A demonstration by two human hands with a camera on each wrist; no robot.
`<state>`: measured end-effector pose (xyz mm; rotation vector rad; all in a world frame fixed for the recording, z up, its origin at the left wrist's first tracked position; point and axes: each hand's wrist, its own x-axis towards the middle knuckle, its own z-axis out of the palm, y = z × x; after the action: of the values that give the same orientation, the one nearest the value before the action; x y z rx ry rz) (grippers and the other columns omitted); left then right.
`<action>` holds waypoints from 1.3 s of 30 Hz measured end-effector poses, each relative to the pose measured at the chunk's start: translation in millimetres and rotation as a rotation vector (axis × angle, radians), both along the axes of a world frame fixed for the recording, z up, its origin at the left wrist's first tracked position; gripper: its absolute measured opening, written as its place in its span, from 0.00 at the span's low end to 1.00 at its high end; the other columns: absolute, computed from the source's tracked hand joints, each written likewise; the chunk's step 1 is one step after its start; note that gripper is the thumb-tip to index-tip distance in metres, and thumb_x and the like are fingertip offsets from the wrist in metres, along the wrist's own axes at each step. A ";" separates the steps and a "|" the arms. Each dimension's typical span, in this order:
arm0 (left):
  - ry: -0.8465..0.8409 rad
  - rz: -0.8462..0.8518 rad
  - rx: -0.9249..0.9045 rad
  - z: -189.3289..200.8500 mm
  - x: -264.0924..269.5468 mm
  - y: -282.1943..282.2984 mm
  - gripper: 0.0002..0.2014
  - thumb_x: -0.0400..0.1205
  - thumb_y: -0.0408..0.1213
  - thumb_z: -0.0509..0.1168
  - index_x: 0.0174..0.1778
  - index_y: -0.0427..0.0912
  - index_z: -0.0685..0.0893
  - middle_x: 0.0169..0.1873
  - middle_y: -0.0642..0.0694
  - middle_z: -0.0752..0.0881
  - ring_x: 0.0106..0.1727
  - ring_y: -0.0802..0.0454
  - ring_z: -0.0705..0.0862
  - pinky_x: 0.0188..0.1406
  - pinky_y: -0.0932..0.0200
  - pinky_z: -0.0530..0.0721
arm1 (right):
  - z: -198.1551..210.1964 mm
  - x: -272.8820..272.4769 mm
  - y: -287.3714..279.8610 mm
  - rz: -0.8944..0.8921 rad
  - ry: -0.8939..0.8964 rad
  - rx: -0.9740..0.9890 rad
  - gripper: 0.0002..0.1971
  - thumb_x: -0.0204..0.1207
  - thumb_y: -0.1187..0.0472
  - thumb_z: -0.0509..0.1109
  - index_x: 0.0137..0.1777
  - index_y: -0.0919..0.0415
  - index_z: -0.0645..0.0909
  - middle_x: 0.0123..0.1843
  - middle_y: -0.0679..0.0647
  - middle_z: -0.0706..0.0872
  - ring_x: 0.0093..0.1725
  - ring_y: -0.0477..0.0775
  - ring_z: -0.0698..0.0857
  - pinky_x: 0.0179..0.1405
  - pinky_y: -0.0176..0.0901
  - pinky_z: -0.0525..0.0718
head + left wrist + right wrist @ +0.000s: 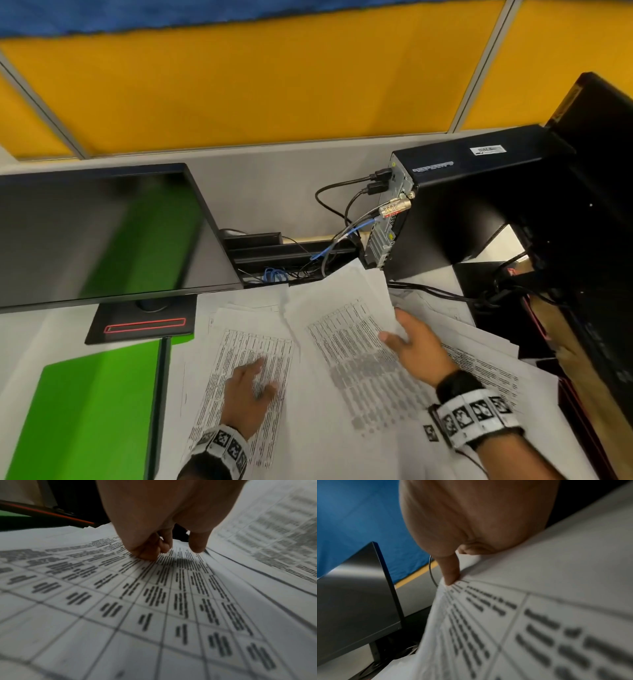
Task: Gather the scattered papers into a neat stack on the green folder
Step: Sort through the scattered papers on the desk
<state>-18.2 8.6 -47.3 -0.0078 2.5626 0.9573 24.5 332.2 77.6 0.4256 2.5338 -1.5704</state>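
R hand pinches a lifted sheet, fingers hidden under it. L hand flat, fingertips pressing papers on desk. Green folder far left, partly under monitor base. Print blurred.

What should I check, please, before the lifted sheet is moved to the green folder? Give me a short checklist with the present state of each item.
1. Right hand holds the lifted sheet: ok; the thumb lies on top, and the right wrist view shows the sheet raised.
2. Left hand steadies the flat sheet: ok; its fingers touch the print.
3. Green folder has bare surface to receive paper: ok; no sheet lies on it.
4. Only one sheet is in the right hand: cannot tell.
5. More papers remain spread beside the computer tower: not ok, not yet gathered.
6. Cables are clear of the sheet's far edge: cannot tell.
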 end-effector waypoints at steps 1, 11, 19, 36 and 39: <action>-0.016 -0.010 0.002 1.9 -0.8 1.5 0.31 0.75 0.57 0.68 0.74 0.52 0.73 0.68 0.47 0.74 0.70 0.45 0.71 0.74 0.46 0.68 | 11.0 1.7 6.2 0.043 0.002 -0.015 0.16 0.80 0.62 0.69 0.63 0.43 0.79 0.53 0.31 0.87 0.55 0.26 0.83 0.55 0.23 0.78; -0.482 0.432 0.918 67.7 15.1 59.0 0.64 0.45 0.80 0.66 0.73 0.39 0.71 0.48 0.48 0.83 0.45 0.54 0.82 0.46 0.57 0.82 | 25.0 -18.6 -6.8 -0.186 0.207 -0.460 0.19 0.76 0.70 0.70 0.67 0.62 0.78 0.62 0.54 0.88 0.62 0.52 0.87 0.60 0.43 0.85; -0.152 0.286 0.704 71.3 35.4 49.0 0.14 0.73 0.46 0.74 0.51 0.59 0.81 0.45 0.61 0.90 0.54 0.58 0.85 0.49 0.61 0.83 | -48.3 -7.0 -40.8 -0.317 -0.052 -0.288 0.19 0.79 0.63 0.70 0.69 0.57 0.75 0.60 0.49 0.87 0.59 0.47 0.85 0.51 0.34 0.83; -0.005 0.237 0.496 70.7 -70.7 49.6 0.17 0.80 0.42 0.69 0.63 0.58 0.78 0.65 0.55 0.77 0.69 0.53 0.72 0.70 0.50 0.70 | -66.6 -20.7 -51.2 -0.096 -0.235 -0.279 0.36 0.78 0.52 0.71 0.80 0.46 0.56 0.67 0.40 0.77 0.67 0.46 0.78 0.70 0.45 0.75; 0.004 0.187 0.450 69.3 -64.4 56.3 0.15 0.81 0.40 0.67 0.63 0.53 0.77 0.62 0.56 0.77 0.67 0.52 0.75 0.66 0.55 0.71 | -57.8 -35.3 -48.4 -0.074 -0.202 -0.226 0.42 0.79 0.54 0.70 0.84 0.44 0.44 0.71 0.45 0.70 0.67 0.42 0.69 0.69 0.39 0.67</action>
<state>-82.6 65.0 22.0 -0.1197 2.3220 1.5855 -10.7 283.8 19.8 0.6203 2.1867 -1.7191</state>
